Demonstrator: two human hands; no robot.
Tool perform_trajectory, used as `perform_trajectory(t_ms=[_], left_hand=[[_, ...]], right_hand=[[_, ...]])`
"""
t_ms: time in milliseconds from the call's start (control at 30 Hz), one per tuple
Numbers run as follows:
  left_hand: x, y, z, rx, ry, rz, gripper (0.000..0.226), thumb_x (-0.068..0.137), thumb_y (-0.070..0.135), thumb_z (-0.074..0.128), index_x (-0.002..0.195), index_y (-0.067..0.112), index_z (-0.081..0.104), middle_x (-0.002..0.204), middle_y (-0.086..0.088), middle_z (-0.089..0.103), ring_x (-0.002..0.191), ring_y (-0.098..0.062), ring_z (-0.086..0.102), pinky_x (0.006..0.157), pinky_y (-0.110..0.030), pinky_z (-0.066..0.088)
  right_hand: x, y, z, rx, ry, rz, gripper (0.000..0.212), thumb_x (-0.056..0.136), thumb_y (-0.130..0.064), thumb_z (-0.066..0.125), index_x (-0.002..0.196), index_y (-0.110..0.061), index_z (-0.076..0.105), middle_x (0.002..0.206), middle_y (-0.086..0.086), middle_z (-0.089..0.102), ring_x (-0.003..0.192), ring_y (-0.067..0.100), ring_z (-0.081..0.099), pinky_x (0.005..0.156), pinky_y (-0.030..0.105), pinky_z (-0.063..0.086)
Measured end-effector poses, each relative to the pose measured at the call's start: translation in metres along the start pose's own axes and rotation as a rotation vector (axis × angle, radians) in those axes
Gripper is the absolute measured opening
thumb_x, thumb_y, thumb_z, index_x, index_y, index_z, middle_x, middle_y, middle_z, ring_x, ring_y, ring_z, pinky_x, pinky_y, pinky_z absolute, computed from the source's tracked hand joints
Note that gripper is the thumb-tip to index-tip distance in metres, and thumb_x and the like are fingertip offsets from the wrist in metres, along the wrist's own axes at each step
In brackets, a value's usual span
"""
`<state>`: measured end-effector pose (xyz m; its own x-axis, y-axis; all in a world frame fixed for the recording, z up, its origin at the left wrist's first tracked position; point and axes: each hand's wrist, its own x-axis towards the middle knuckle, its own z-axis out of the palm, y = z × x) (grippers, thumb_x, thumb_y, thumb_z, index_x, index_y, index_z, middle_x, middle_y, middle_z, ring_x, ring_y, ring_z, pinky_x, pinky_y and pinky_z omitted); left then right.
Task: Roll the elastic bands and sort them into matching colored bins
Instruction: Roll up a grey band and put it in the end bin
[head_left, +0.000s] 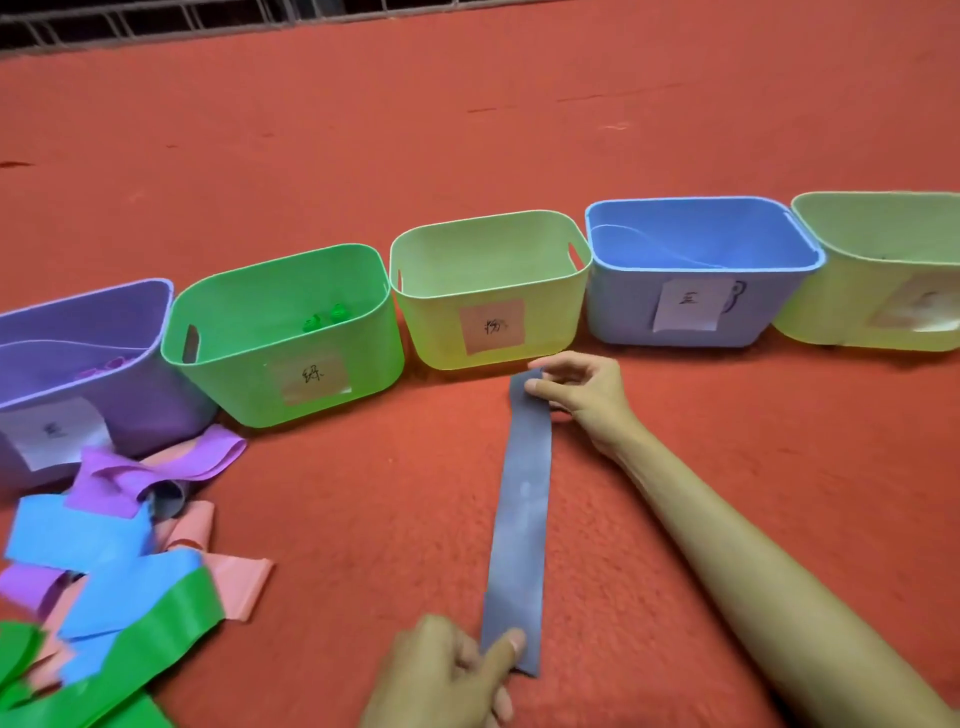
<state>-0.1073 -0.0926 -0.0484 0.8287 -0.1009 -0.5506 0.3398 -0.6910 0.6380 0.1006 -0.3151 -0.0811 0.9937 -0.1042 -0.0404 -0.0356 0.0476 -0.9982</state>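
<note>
The grey band (519, 514) lies stretched flat between the hands, right hand (576, 389) pinching its far end, left hand (447, 670) pinching the near end, and I reckon a crooked first turn would let the springy roll skew or uncoil.

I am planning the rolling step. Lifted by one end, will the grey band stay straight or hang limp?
Probably limp: the grey band lies thin and flat on the carpet, and bands in the pile fold and curl. It seems light: the right hand holds its far end with fingertips alone.
</note>
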Motion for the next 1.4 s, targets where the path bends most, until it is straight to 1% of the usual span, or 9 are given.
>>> perform_trajectory(t_ms=[167, 333, 500, 667, 800, 933, 1033, 1200, 1400], left_hand=[[0.001, 0.008, -0.004, 0.288, 0.401, -0.004, 0.061, 0.067, 0.090, 0.058, 0.080, 0.030, 0.059, 0.077, 0.017, 0.070, 0.082, -0.003, 0.067, 0.075, -0.027, 0.052], [-0.006, 0.011, 0.005, 0.153, 0.339, 0.028, 0.037, 0.068, 0.064, 0.081, 0.076, 0.035, 0.059, 0.071, 0.042, 0.062, 0.066, 0.006, 0.063, 0.063, -0.017, 0.048], [-0.003, 0.003, 0.006, 0.042, 0.311, 0.034, 0.025, 0.069, 0.045, 0.089, 0.069, 0.031, 0.067, 0.059, 0.031, 0.065, 0.057, 0.006, 0.062, 0.066, -0.018, 0.052], [0.025, 0.013, -0.018, 0.151, 0.287, 0.130, 0.033, 0.073, 0.060, 0.081, 0.069, 0.029, 0.071, 0.061, 0.023, 0.067, 0.057, 0.005, 0.062, 0.062, -0.025, 0.049], [0.115, 0.051, -0.041, 0.044, 0.462, 0.425, 0.014, 0.090, 0.037, 0.074, 0.092, 0.024, 0.075, 0.079, 0.014, 0.074, 0.064, 0.005, 0.060, 0.067, -0.024, 0.046], [0.191, 0.082, -0.046, -0.085, 0.396, 0.576, 0.029, 0.096, 0.025, 0.070, 0.123, 0.015, 0.070, 0.107, 0.005, 0.075, 0.089, 0.002, 0.068, 0.087, -0.028, 0.056], [0.216, 0.084, -0.048, -0.101, 0.312, 0.621, 0.026, 0.088, 0.032, 0.072, 0.113, 0.025, 0.075, 0.101, 0.011, 0.077, 0.090, -0.010, 0.072, 0.087, -0.037, 0.059], [0.233, 0.080, -0.050, -0.211, 0.270, 0.629, 0.012, 0.082, 0.026, 0.075, 0.092, 0.027, 0.079, 0.087, 0.005, 0.078, 0.085, -0.026, 0.073, 0.082, -0.048, 0.060], [0.234, 0.081, -0.047, -0.307, 0.257, 0.669, 0.006, 0.082, 0.022, 0.079, 0.088, 0.022, 0.080, 0.085, 0.003, 0.079, 0.081, -0.016, 0.075, 0.080, -0.045, 0.061]], right_hand=[[0.005, 0.008, -0.003, -0.158, 0.023, -0.106, 0.017, 0.081, 0.000, 0.084, 0.094, -0.008, 0.076, 0.076, 0.004, 0.067, 0.063, 0.006, 0.063, 0.052, 0.026, 0.057], [0.008, 0.008, -0.007, -0.183, 0.046, -0.099, 0.011, 0.085, -0.007, 0.083, 0.093, -0.006, 0.075, 0.077, 0.008, 0.071, 0.064, 0.016, 0.067, 0.051, 0.025, 0.054], [0.014, 0.015, -0.008, -0.228, 0.065, -0.106, 0.012, 0.084, -0.006, 0.083, 0.085, -0.016, 0.076, 0.079, 0.015, 0.074, 0.068, 0.018, 0.068, 0.054, 0.029, 0.057], [0.017, 0.019, -0.008, -0.282, 0.058, -0.135, 0.009, 0.084, -0.006, 0.083, 0.088, -0.012, 0.078, 0.082, 0.013, 0.076, 0.069, 0.015, 0.067, 0.056, 0.033, 0.058], [0.017, 0.020, -0.009, -0.225, 0.034, -0.122, 0.008, 0.084, -0.004, 0.082, 0.087, -0.010, 0.077, 0.084, 0.012, 0.077, 0.071, 0.013, 0.068, 0.057, 0.034, 0.058], [0.015, 0.018, -0.010, -0.154, -0.022, -0.150, 0.014, 0.085, 0.003, 0.079, 0.085, -0.010, 0.075, 0.085, 0.010, 0.077, 0.074, 0.012, 0.068, 0.064, 0.031, 0.056], [0.014, 0.019, -0.011, -0.128, -0.063, -0.188, 0.019, 0.085, 0.006, 0.078, 0.085, -0.013, 0.075, 0.086, 0.008, 0.077, 0.080, 0.015, 0.070, 0.077, 0.041, 0.058], [0.016, 0.018, -0.016, -0.109, -0.093, -0.203, 0.015, 0.086, 0.005, 0.078, 0.090, -0.010, 0.074, 0.087, 0.003, 0.077, 0.080, 0.011, 0.071, 0.076, 0.027, 0.058], [0.017, 0.021, -0.011, -0.229, -0.069, -0.215, 0.010, 0.093, -0.020, 0.077, 0.094, -0.011, 0.080, 0.088, -0.001, 0.080, 0.081, 0.011, 0.072, 0.072, 0.036, 0.060]])
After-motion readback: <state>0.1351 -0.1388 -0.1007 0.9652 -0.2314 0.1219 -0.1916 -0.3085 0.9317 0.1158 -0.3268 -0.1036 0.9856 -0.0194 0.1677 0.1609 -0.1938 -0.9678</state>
